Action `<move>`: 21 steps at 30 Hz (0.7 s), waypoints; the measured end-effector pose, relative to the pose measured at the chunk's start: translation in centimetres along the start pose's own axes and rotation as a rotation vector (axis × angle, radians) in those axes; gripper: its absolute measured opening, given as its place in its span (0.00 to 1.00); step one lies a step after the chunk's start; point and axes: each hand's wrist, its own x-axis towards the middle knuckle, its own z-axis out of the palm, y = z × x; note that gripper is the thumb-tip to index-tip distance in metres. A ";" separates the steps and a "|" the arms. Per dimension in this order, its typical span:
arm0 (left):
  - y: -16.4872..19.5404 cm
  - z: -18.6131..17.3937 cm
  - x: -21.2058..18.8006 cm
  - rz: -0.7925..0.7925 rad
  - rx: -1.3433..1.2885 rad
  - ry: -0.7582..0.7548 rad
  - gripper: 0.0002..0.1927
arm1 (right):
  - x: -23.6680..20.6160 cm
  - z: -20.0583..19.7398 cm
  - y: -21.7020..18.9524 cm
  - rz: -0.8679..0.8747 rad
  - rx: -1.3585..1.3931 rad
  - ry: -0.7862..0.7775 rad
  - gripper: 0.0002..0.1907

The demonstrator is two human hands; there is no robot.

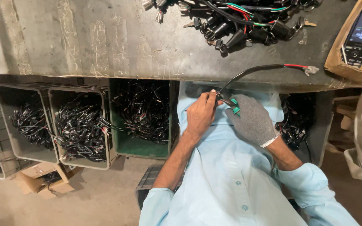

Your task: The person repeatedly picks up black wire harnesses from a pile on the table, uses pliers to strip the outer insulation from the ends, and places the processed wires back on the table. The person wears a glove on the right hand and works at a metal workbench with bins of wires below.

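Right now I'm working the near end of a black sheathed cable (248,73): my bare left hand (200,113) pinches it, my grey-gloved right hand (252,119) clenches a green-handled tool (234,107) on it. Its long axis arcs right over the scratched metal worktop (105,42); next calls for steadiness.

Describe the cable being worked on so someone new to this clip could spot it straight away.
Start at the grey workbench across the top, with its pile of black cables. Below that pile, one black cable arches alone from the bench edge down to the hands, the bare left hand and gloved right hand. Unlike the rest, it lies apart, ending in red and green wires.
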 end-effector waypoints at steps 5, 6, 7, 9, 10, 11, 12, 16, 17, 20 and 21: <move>-0.4 -0.4 0.6 -0.042 -0.025 -0.058 0.27 | 1.0 1.0 0.3 0.353 0.141 -0.239 0.21; -0.5 -0.6 0.7 -0.074 -0.047 -0.093 0.26 | 1.3 1.3 0.4 0.402 0.176 -0.304 0.21; -0.6 -1.0 0.7 -0.105 -0.067 -0.128 0.26 | 1.3 1.4 0.6 0.360 0.209 -0.284 0.20; -0.7 -1.8 0.5 -0.195 -0.237 -0.185 0.25 | 1.3 1.6 1.2 0.263 0.269 -0.250 0.17; -0.6 -2.2 0.2 -0.254 -0.387 -0.213 0.24 | 1.3 1.6 1.5 0.172 0.233 -0.209 0.17; -0.5 -2.4 0.0 -0.312 -0.541 -0.245 0.23 | 1.2 1.4 2.0 0.088 0.199 -0.170 0.17; -0.2 -2.6 -0.2 -0.362 -0.735 -0.266 0.23 | 1.0 1.1 2.5 0.004 0.163 -0.135 0.18; 1.1 -2.6 -0.6 -0.449 -1.145 -0.292 0.23 | 1.2 0.3 3.3 -0.100 0.110 -0.209 0.15; 1.4 -2.7 -0.6 -0.444 -1.153 -0.286 0.23 | 1.2 0.1 3.1 -0.112 0.131 -0.186 0.15; 2.1 -3.4 -0.3 -0.426 -0.938 -0.230 0.22 | 1.0 -0.8 1.9 -0.034 0.172 -0.156 0.14; 2.2 -3.7 -0.1 -0.361 -0.805 -0.183 0.22 | 0.7 -1.0 1.4 0.016 0.184 -0.152 0.14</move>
